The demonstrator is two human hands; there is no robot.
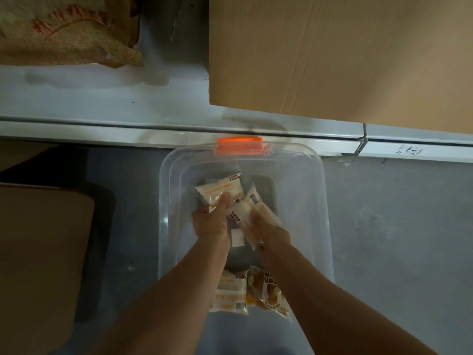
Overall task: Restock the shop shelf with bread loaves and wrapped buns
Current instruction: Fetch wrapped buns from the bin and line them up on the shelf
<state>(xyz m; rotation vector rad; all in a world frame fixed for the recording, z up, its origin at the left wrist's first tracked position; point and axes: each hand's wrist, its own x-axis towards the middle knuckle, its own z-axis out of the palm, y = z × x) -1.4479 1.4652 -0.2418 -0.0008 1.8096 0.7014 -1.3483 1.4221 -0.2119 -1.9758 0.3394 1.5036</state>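
Observation:
A clear plastic bin (302, 180) with an orange latch (240, 144) stands on the floor below me. Both my hands reach down into it. My left hand (210, 221) grips a wrapped bun (220, 189) in a white packet. My right hand (271, 235) holds another wrapped bun (252, 213) lying at a slant beside the first. Two more packets rest at the bin's near end, a pale one (230, 293) and one with browner buns (268, 290), partly hidden by my forearms.
The low white shelf (102, 98) runs across just beyond the bin. A large cardboard box (332, 52) sits on it at the right, a woven sack (58, 32) at the far left. Another cardboard box (38, 252) stands on the grey floor to my left.

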